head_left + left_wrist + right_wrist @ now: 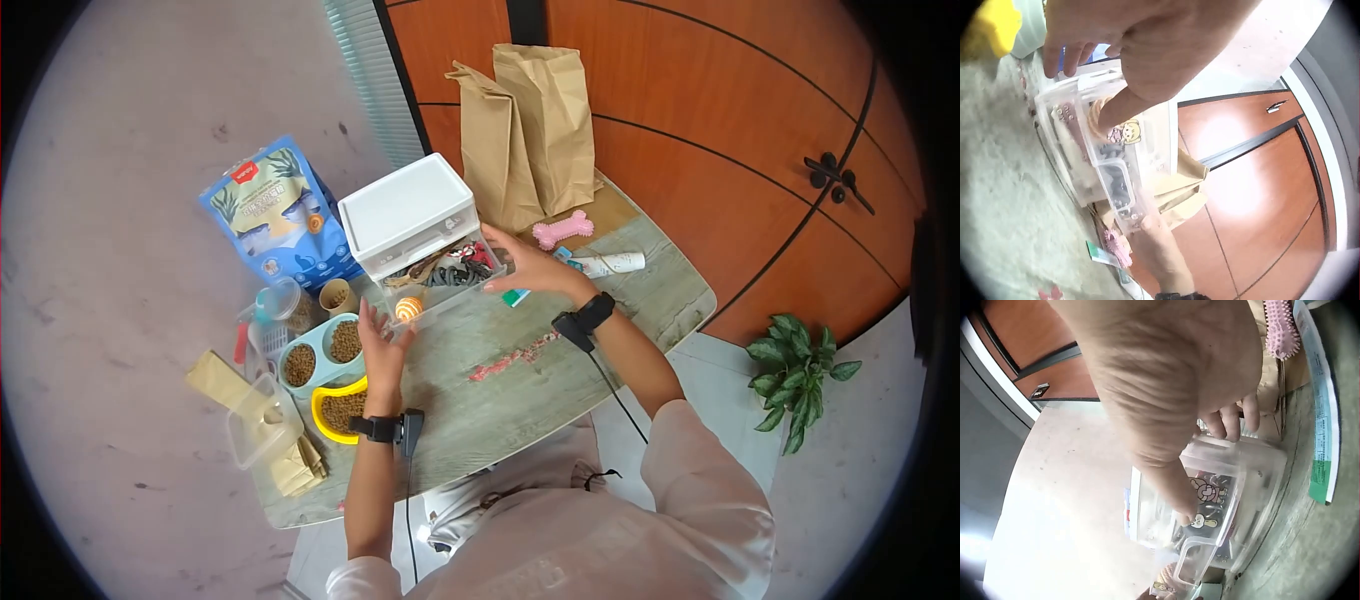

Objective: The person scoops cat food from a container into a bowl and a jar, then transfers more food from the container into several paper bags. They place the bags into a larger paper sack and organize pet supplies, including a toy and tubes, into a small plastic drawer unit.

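Observation:
A white-lidded storage box (405,205) stands on the table with a clear drawer (452,304) pulled out at its front. Inside lie an orange-striped ball (408,309) and dark, rope-like items (465,270). My left hand (384,358) is at the drawer's left front corner, its thumb on the cartoon-printed front and its fingers extended past the side. At the opposite corner is my right hand (535,268), its thumb laid on the front, its other fingers along the side. A handle loop (1117,184) shows between both hands in the left wrist view.
Left of the box are a blue pet food bag (280,215), a double bowl of kibble (318,358), a yellow bowl (325,425) and a clear tub (262,422). Paper bags (545,125), a pink bone toy (563,230) and a white tube (612,264) lie toward the right.

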{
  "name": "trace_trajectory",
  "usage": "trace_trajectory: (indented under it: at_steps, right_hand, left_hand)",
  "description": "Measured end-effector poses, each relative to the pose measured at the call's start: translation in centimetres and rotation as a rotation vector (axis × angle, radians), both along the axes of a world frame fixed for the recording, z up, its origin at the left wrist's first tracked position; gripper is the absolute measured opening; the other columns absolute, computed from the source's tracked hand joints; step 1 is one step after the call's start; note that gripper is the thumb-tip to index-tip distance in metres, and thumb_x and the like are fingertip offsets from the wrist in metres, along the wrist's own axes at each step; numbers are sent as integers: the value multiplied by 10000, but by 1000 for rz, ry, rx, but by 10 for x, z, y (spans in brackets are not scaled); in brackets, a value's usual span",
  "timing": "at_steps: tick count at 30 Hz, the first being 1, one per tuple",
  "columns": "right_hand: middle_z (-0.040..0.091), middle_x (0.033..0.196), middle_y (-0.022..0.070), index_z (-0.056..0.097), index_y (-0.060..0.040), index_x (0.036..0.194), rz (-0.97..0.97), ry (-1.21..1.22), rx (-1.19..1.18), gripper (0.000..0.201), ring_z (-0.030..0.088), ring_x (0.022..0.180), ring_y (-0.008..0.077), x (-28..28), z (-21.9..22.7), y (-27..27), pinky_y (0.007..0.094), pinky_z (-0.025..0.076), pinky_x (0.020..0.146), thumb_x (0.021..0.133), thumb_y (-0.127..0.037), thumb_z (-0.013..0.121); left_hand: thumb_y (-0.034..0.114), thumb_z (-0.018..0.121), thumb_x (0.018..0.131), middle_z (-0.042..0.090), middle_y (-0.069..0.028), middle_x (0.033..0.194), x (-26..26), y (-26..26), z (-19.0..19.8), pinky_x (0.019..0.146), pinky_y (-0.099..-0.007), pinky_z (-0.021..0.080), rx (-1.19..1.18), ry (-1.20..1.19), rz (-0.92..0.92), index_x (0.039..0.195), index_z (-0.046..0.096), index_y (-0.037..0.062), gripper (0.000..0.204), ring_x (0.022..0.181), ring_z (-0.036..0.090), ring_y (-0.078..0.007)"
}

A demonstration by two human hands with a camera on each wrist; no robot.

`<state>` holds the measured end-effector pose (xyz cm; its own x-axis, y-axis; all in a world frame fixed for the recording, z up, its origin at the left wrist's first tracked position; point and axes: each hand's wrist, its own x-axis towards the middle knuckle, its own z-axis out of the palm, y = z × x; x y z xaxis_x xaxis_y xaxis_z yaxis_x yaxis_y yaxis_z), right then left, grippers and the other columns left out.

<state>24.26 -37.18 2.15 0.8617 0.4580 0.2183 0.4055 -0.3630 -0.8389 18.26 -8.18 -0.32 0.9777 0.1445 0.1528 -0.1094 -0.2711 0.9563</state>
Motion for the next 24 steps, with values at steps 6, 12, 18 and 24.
trace_trajectory:
  at_steps: [6,12,18,24]
  right_hand:
    - [298,1463,195,124,-11,1471,3,-2,145,971,324,1349,258,41,-26,0,372,305,1088,764,-201,762]
    - [540,1255,178,394,17,1334,-171,-60,190,748,534,1148,249,44,-25,17,332,427,942,758,-305,748]
    - [628,1042,156,520,1,1178,-386,-25,50,554,611,957,274,42,-18,32,349,473,801,780,-335,708]
    - [633,1032,173,540,1,1147,-753,-562,34,416,622,948,256,25,-25,51,329,482,761,825,-230,666]
  left_hand:
    - [62,754,732,341,-211,1437,44,22,8,1027,-438,347,155,44,-160,1465,174,45,934,1308,373,-331]
    - [132,716,803,567,-129,1199,64,18,2,878,-292,462,121,-16,-140,1267,460,-15,550,1100,547,-205]
    - [233,714,817,651,-166,1017,69,10,-2,772,-337,505,202,-87,31,1096,565,-45,421,907,643,-249]
    - [270,706,828,658,-163,960,70,9,-10,769,-335,503,178,-129,67,1043,573,-47,406,884,648,-243]
